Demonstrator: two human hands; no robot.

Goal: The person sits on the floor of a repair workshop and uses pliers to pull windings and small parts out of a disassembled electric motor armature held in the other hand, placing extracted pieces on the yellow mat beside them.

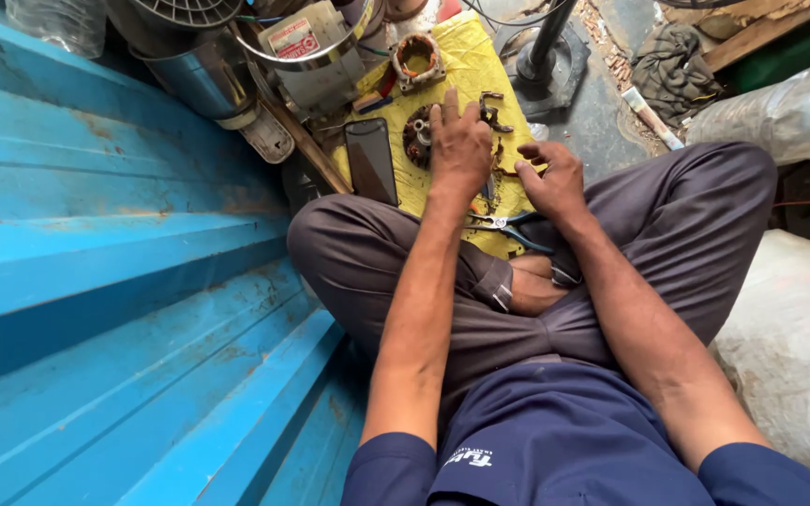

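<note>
Left grip: left hand (459,145) lies flat, fingers spread, on the round motor part (418,137), not clasping it.
Right grip: right hand (555,178) curled loosely, nothing visibly held.
Below the hands: pliers (503,225) on the yellow cloth (466,70).
Left of the motor part: dark phone (371,159).

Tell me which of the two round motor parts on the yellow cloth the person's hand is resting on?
The left hand rests on the dark, rusty, copper-wound part nearest the black phone. The other, a square-framed ring, lies untouched farther away.
</note>
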